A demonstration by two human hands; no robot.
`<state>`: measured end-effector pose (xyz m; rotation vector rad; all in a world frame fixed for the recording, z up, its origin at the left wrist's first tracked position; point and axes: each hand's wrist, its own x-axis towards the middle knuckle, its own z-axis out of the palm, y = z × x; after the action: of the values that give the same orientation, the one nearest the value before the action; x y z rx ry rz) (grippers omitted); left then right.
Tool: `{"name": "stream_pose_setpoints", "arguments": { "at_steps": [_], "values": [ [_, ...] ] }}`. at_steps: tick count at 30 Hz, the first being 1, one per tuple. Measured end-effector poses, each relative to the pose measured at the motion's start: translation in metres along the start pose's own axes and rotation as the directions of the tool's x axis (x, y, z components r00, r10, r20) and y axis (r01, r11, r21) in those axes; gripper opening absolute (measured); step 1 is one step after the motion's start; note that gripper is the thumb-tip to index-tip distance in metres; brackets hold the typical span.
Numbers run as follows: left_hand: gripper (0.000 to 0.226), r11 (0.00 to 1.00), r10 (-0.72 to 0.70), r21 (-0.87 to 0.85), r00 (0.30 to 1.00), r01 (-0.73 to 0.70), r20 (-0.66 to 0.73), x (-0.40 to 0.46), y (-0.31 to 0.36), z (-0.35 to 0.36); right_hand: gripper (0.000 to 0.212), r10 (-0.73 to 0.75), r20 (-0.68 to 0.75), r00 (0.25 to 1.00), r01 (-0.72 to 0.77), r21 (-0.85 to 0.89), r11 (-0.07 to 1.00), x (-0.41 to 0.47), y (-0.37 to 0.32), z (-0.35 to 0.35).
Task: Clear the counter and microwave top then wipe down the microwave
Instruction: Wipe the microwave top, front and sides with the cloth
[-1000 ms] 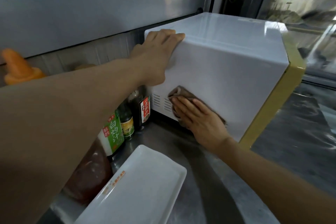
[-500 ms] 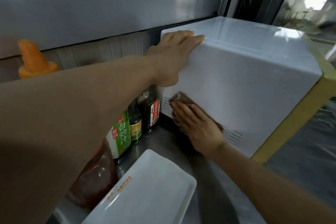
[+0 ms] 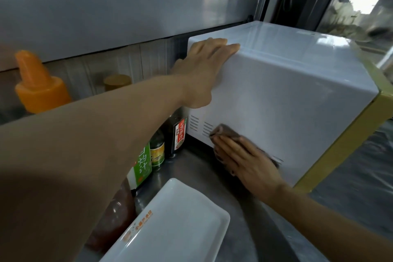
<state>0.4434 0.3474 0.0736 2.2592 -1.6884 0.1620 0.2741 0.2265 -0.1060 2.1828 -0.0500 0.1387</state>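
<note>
microwave (image 3: 287,95) white, yellow front | cloth (image 3: 231,132) brown | tray (image 3: 176,225) white

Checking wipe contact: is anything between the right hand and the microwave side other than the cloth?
Nothing visible. The right hand presses the brown cloth flat against the white microwave's side panel, low by the vent slots. The left hand rests on its top rear corner, above the wiping area.

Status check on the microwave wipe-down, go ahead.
Left hand flat on microwave top rear corner, bracing. Right hand pressing brown cloth on lower side panel by vents. Sauce bottles crowd the rear corner.
</note>
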Motion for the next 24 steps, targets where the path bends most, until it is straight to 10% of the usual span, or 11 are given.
{"name": "stream_pose_setpoints", "arguments": {
  "at_steps": [12,24],
  "values": [
    [0.107,1.000,0.002,0.026,0.999,-0.001,-0.043,0.001,0.000,0.005,0.069,-0.082,0.083,0.993,0.084,-0.021,0.996,0.079,-0.018,-0.005],
    [0.104,0.998,-0.056,0.001,0.995,0.057,-0.077,0.001,0.010,0.010,0.072,-0.018,0.070,0.997,0.018,0.003,1.000,-0.121,0.019,0.030]
  ]
}}
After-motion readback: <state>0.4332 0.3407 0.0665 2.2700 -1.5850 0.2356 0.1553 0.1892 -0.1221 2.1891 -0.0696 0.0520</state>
